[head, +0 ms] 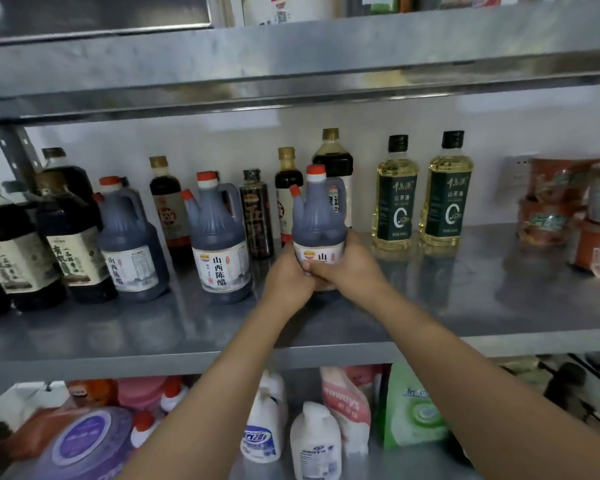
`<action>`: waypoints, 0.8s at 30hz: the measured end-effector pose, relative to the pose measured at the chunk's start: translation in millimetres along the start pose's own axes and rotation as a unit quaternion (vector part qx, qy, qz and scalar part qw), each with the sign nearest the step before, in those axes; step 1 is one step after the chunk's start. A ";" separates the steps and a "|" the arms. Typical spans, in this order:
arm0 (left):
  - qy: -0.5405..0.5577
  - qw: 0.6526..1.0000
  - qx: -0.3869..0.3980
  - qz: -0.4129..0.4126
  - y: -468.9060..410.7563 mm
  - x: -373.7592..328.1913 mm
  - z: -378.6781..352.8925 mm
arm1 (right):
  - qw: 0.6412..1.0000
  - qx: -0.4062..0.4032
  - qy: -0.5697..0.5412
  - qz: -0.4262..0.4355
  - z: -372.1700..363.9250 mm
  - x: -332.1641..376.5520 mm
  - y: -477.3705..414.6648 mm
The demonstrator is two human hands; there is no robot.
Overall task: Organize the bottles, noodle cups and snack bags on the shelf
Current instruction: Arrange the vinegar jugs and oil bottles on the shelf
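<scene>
Both hands curl around the lower body of a dark vinegar jug (319, 216) with a red cap, left hand (288, 275) and right hand (347, 268) touching. The jug stands upright mid-shelf on the steel shelf (465, 299), between a matching vinegar jug (219, 244) to the left and two camellia oil bottles (395, 199) to the right. Noodle cups (555, 202) are stacked at far right.
</scene>
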State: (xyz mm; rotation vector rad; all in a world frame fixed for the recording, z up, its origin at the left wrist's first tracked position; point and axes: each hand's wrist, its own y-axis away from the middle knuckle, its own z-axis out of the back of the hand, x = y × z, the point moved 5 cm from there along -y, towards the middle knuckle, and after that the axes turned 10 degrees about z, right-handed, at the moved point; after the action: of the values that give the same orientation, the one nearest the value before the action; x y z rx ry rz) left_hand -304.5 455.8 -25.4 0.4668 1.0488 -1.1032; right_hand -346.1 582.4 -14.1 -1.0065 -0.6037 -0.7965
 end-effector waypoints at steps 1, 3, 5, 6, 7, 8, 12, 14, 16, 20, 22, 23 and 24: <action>-0.012 1.000 -0.006 0.003 -3.5 2.3 6.6 | 1.000 0.002 -0.001 0.002 -7.9 3.4 -3.4; -0.026 1.000 -0.006 -0.002 -8.4 4.8 15.6 | 1.000 0.005 0.004 -0.003 -17.6 6.2 -7.7; -0.036 0.999 0.002 0.000 -12.0 7.2 17.7 | 1.000 0.004 0.011 -0.006 -21.1 4.0 -10.9; -0.036 0.999 0.002 -0.002 -13.6 9.1 17.7 | 1.000 0.004 0.016 -0.007 -21.6 3.6 -11.0; -0.035 0.999 0.003 -0.002 -13.8 10.0 17.3 | 1.000 0.005 0.017 -0.008 -21.9 3.0 -10.9; -0.032 0.999 0.003 -0.003 -14.0 11.0 16.4 | 1.000 0.006 0.017 -0.007 -21.9 2.8 -10.7; -0.030 1.000 0.003 -0.006 -13.9 11.5 15.4 | 1.000 0.003 0.021 0.000 -22.0 2.8 -10.6; -0.031 0.999 0.007 -0.009 -14.0 13.2 14.1 | 1.000 0.003 0.022 0.001 -22.2 3.8 -9.4; -0.028 1.000 0.010 -0.002 -12.6 12.6 15.0 | 1.000 0.003 0.023 0.001 -22.5 3.4 -9.4; -0.016 1.000 0.005 0.015 -4.4 13.9 12.3 | 1.000 0.011 0.020 -0.006 -23.3 0.4 -9.3; -0.031 0.999 -0.010 0.022 3.7 14.9 9.4 | 1.000 0.011 0.011 -0.003 -23.3 -0.7 -8.5; -0.041 0.999 -0.019 0.025 9.2 16.0 7.7 | 1.000 0.011 0.010 0.000 -22.9 0.0 -8.1; -0.059 0.997 -0.034 0.027 15.0 17.2 6.1 | 1.000 0.010 0.008 0.003 -22.7 0.1 -8.0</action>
State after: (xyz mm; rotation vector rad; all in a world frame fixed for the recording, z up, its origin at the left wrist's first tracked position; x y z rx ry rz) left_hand -287.2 449.0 -40.0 0.3688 0.9615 -1.0324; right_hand -350.7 559.4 -19.5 -0.9816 -0.5928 -0.7905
